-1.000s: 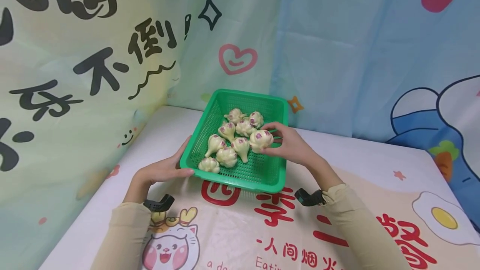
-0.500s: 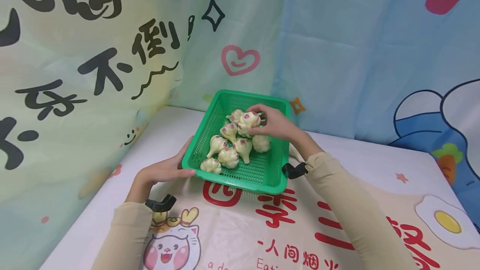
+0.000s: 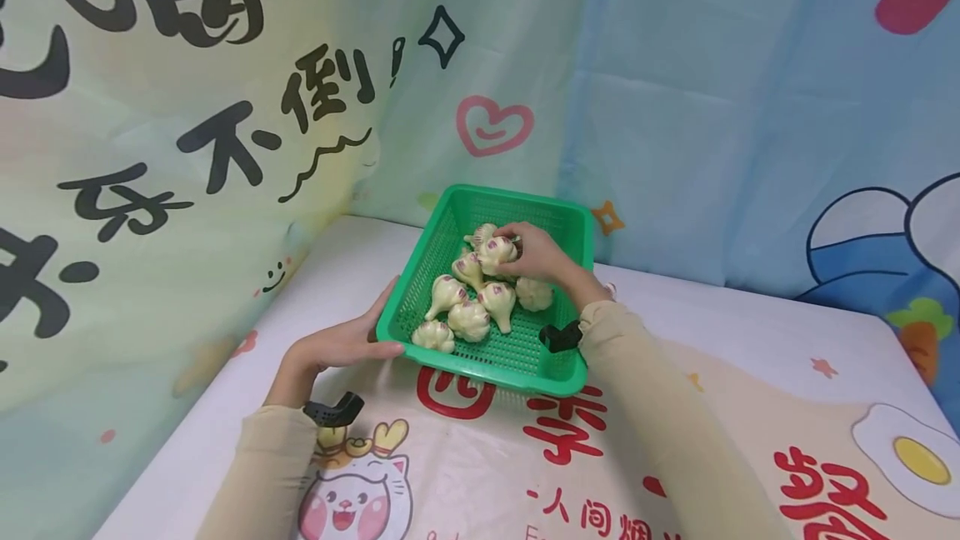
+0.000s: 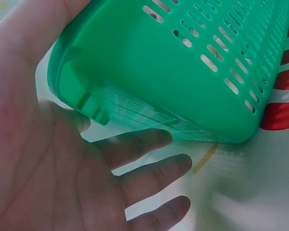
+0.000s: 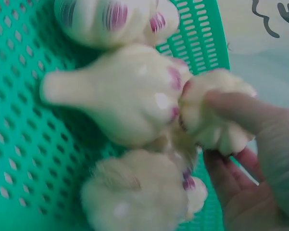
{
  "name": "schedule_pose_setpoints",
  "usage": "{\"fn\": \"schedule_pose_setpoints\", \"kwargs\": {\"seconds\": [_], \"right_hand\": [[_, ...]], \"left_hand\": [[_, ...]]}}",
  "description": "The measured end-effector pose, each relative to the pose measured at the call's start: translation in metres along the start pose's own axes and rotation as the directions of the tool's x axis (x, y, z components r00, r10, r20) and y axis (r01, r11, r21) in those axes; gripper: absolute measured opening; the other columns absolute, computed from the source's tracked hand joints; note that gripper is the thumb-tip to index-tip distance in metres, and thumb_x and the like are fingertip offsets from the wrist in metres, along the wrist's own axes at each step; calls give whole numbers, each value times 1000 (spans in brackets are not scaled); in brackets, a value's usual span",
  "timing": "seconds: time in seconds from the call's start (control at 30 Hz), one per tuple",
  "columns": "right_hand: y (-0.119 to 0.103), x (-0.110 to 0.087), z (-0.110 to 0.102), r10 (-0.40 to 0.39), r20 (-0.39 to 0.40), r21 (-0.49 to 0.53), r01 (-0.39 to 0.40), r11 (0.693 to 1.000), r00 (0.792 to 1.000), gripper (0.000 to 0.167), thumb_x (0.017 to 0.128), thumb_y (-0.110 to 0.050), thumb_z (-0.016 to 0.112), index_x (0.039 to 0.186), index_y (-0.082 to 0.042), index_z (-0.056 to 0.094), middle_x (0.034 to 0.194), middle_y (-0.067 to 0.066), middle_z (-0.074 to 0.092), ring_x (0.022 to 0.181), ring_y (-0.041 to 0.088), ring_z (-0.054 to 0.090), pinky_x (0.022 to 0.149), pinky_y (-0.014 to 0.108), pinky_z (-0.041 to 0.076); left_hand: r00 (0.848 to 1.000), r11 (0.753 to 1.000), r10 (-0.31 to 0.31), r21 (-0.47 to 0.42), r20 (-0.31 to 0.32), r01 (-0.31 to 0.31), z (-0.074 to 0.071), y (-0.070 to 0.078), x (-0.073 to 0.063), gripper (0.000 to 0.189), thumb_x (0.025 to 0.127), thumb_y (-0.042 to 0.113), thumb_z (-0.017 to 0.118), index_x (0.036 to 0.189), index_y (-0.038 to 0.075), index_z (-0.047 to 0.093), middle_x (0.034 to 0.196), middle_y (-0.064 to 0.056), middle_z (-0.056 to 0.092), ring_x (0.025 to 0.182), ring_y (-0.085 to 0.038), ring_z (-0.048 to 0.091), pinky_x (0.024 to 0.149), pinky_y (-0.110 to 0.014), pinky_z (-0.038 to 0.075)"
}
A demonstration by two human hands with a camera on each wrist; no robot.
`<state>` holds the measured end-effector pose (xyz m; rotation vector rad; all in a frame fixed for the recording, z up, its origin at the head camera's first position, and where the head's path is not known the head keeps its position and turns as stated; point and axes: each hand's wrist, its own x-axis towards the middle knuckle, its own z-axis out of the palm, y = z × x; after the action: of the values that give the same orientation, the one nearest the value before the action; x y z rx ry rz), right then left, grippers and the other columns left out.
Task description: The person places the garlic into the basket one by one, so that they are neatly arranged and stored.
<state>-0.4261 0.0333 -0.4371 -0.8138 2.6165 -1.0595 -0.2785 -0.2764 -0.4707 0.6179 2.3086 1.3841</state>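
Note:
A green perforated plastic basket stands on the table, with several garlic bulbs inside. My right hand pinches one garlic bulb between thumb and fingers, over the back of the pile. The right wrist view shows the thumb across that held bulb, close beside a long-necked bulb. At the basket's front left corner rests my left hand. In the left wrist view its thumb lies along the basket's rim, while the other fingers extend loosely beside the outer wall.
A printed cloth with red lettering covers the table. Behind the basket hangs a blue-green backdrop, and a yellowish one rises at the left. A small pale thing shows partly past my right wrist, outside the basket.
My right hand has carried the garlic bulb leftward and back, from the pile's right side to its rear. The left hand stays at the basket's corner. The head view has shifted slightly.

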Motion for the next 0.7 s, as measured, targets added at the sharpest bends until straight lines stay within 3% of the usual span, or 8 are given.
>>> {"fn": "schedule_pose_setpoints", "kwargs": {"seconds": [0.23,0.5,0.7], "right_hand": [[4,3,8,-32,6,-146,32,989,999,58,80,-19,75,132,-7,54,130,16,52,116,32,53,96,44,45],[-2,0,11,-64,148,-340,112,934,987,60,81,-24,75,135,-8,53,135,18,51,122,35,49,100,47,42],[0,-3,15,-83,191,-367,150,918,978,57,82,-23,74,133,-5,55,130,15,57,119,33,52,98,44,45]], "left_hand": [[1000,1000,-7,7,4,7,-1,-4,1,99,90,37,62,147,41,-19,158,6,-18,146,-25,-10,114,-60,7],[1000,1000,-1,2,5,1,-2,-3,1,100,90,37,62,149,36,-19,158,6,-18,146,-25,-11,114,-61,7],[1000,1000,-13,-7,4,13,1,-1,1,99,89,37,62,147,42,-18,158,6,-19,146,-26,-12,114,-61,6]]}}
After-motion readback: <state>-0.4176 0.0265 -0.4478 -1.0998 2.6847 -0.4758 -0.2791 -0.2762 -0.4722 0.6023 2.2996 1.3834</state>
